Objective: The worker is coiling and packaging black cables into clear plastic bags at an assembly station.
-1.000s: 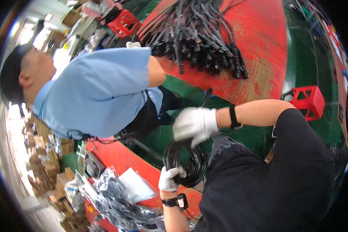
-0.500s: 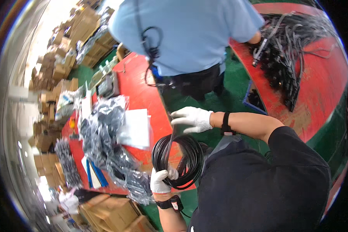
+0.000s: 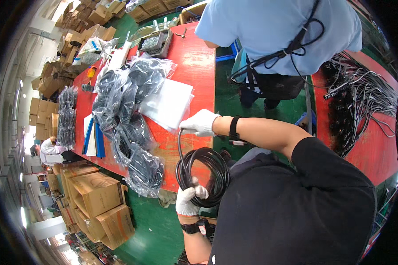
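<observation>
A coil of black cable (image 3: 226, 176) hangs in front of my body, wound in several loops. My left hand (image 3: 188, 201), in a white knit glove, is closed around the lower left side of the coil. Above it, my right hand (image 3: 201, 123), gloved the same way, pinches a strand of the cable that rises from the loops. Its fingertips are pressed together. Both wrists wear black straps. Close to my right hand, a stack of clear plastic bags (image 3: 167, 104) lies on the red table (image 3: 194, 57).
Bagged cable coils (image 3: 128, 106) cover the table's middle, beside blue-and-white strips (image 3: 93, 139) and a grey bin (image 3: 154, 44). A co-worker in a blue shirt (image 3: 278, 31) stands ahead on the right. Loose cables (image 3: 358, 101) are heaped on another red table. Cardboard boxes (image 3: 97, 190) stand at the left.
The view has swung, so the table and co-worker sit further right. My right hand's fingers, more stretched out before, have closed on the cable strand. My left hand keeps its hold on the coil.
</observation>
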Action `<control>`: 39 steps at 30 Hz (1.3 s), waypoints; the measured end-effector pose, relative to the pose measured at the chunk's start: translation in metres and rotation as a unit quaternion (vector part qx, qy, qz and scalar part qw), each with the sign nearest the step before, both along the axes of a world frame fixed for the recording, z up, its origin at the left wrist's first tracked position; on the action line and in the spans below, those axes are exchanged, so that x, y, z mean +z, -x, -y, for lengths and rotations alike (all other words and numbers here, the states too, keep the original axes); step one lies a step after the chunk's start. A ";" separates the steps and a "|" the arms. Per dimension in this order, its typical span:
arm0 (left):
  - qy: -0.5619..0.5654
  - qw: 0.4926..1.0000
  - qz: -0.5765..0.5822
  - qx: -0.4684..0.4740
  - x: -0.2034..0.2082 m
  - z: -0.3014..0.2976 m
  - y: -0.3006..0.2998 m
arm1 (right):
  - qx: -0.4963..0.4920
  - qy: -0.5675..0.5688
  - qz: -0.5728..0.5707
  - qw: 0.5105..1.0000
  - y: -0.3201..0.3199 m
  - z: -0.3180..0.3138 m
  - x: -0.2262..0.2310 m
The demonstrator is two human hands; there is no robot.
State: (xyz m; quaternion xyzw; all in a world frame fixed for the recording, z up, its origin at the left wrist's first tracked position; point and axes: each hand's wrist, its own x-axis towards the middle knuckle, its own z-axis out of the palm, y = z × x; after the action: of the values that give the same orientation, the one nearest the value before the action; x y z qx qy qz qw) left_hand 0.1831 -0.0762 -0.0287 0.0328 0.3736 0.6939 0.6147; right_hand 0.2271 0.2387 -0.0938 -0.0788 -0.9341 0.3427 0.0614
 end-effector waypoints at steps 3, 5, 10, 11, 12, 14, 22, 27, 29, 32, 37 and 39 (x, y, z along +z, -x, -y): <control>-0.010 1.000 -0.008 0.011 0.004 -0.002 0.001 | 0.001 -0.015 -0.007 1.000 0.017 0.003 -0.013; -0.015 0.999 0.006 0.046 -0.004 0.004 0.003 | 0.007 0.028 0.053 0.998 0.015 0.000 -0.022; -0.094 0.975 0.087 0.182 -0.013 0.032 0.021 | 0.076 0.003 0.062 0.995 -0.053 -0.011 -0.075; -0.098 0.966 0.113 0.213 -0.013 0.035 0.023 | 0.072 -0.036 0.094 0.992 -0.073 -0.017 -0.085; -0.090 0.963 0.105 0.233 -0.014 0.038 0.026 | 0.073 -0.034 0.121 0.989 -0.092 -0.023 -0.081; -0.077 0.961 0.085 0.250 -0.012 0.034 0.030 | 0.079 -0.097 0.165 0.978 -0.126 -0.031 -0.087; -0.021 0.958 0.068 0.278 -0.013 0.005 0.043 | -0.112 0.148 0.175 0.967 -0.188 -0.028 -0.013; 0.003 0.959 0.057 0.278 -0.025 -0.008 0.048 | -0.068 0.142 0.021 0.987 -0.210 -0.033 0.027; 0.015 0.961 0.060 0.270 -0.028 -0.018 0.044 | 0.018 0.089 -0.052 0.995 -0.204 -0.035 0.063; 0.048 0.967 0.043 0.248 -0.036 -0.027 0.037 | 0.095 0.029 -0.006 0.995 -0.187 -0.032 0.095; 0.035 0.987 0.065 0.145 -0.051 -0.044 0.018 | 0.150 0.100 0.187 0.966 -0.106 -0.009 0.112; 0.041 0.989 0.063 0.124 -0.041 -0.066 -0.002 | 0.116 0.178 0.189 0.959 -0.081 0.003 0.082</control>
State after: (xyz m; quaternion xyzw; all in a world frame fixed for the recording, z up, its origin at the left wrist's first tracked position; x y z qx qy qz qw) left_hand 0.1848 -0.0104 -0.0696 -0.0832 0.3637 0.7493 0.5472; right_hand 0.3082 0.2361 -0.0123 -0.0433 -0.8554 0.4868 -0.1717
